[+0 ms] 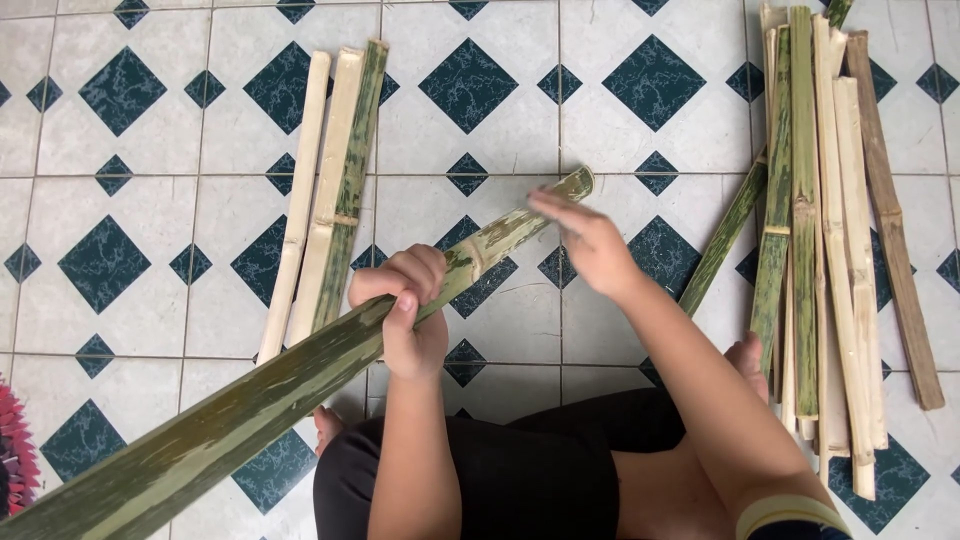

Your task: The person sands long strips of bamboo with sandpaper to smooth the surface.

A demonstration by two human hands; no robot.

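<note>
Two hands on it: your left hand [405,300] has its fingers wrapped around the long green bamboo strip [250,400] angled over the tiled floor [150,200], right hand [590,240] fingers flat near its tip. That loose end could slip, I'd guess.

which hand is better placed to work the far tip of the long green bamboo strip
Right. The right hand is open at the far tip of the bamboo strip, fingers extended, while the left hand is wrapped around the strip's middle, steadying it.
</note>
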